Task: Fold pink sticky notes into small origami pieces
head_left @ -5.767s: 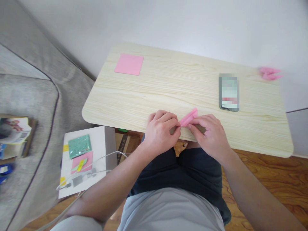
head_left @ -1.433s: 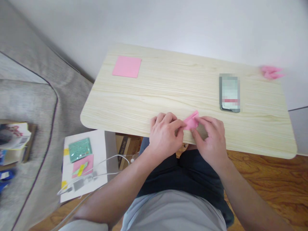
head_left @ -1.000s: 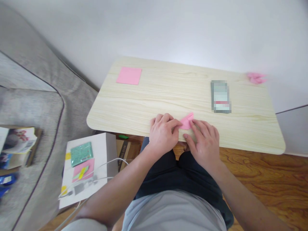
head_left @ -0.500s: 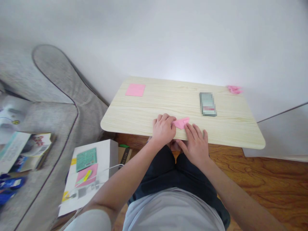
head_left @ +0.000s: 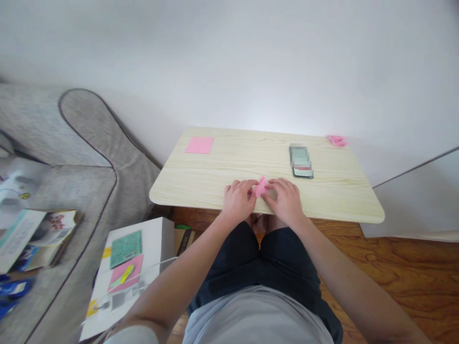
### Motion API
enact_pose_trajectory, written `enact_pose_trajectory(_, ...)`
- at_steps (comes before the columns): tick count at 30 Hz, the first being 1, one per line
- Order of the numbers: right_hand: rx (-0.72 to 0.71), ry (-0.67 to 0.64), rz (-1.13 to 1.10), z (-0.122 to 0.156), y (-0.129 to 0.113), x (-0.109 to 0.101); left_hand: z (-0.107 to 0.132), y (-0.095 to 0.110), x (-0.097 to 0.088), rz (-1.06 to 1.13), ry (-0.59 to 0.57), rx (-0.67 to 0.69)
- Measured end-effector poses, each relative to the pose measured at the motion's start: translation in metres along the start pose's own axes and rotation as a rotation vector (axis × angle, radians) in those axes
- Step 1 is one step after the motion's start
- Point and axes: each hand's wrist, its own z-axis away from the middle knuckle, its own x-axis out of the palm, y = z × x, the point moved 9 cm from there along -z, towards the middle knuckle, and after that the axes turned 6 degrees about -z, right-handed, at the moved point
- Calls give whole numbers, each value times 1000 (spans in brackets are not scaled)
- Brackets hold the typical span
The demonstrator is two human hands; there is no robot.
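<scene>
A small folded pink paper [head_left: 260, 187] sits at the near edge of the light wooden table [head_left: 215, 167]. My left hand [head_left: 238, 201] pinches its left side with curled fingers. My right hand [head_left: 285, 200] grips its right side, fingers bent over it. Both hands rest on the table edge above my lap. Most of the paper is hidden between my fingers.
A flat pink paper sheet [head_left: 199, 145] lies at the table's far left. A phone [head_left: 301, 162] lies right of centre, a finished pink folded piece [head_left: 337, 140] at the far right corner. A grey sofa [head_left: 53, 191] stands left; a white box [head_left: 122, 267] with paper packs sits on the floor.
The camera has tilted up and back, so the table looks smaller. My right hand went from lying flat by the paper to gripping it; the paper is now lifted between both hands.
</scene>
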Motion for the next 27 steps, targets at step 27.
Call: enact_pose_trajectory(27, -134, -18, -4, 2, -13, 0, 28, -9, -10, -43, -32, 138)
